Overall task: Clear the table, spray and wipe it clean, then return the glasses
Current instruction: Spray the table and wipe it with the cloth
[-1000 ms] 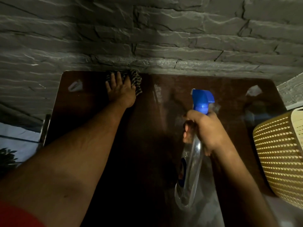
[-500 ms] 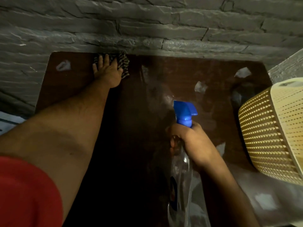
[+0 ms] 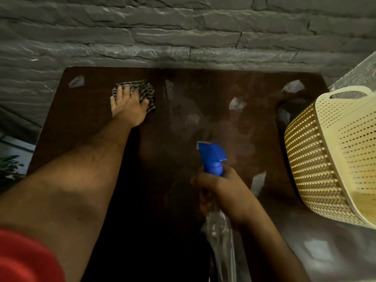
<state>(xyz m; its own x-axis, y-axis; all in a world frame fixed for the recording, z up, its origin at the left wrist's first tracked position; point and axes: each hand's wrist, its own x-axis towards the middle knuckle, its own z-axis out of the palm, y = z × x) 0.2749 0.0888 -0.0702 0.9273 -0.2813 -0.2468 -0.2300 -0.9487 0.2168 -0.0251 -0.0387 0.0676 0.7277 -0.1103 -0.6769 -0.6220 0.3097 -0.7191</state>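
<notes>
A dark brown table (image 3: 85,139) stands against a grey stone wall. My left hand (image 3: 128,106) lies flat with straight fingers on a striped cloth (image 3: 147,91) near the table's far left part, pressing it to the surface. My right hand (image 3: 221,192) grips the neck of a clear spray bottle (image 3: 221,237) with a blue trigger head (image 3: 211,157), held over the table's near middle. Pale wet patches shine on the tabletop to the right of the cloth. No glasses are in view.
A cream perforated plastic basket (image 3: 325,163) stands at the right, overlapping the table's right edge. The grey stone wall (image 3: 183,37) runs directly behind the table. A leafy plant (image 3: 10,165) shows at the far left, below table level.
My left hand has drawn the cloth back from the far edge toward me. The spray bottle has come nearer to me and lower in view.
</notes>
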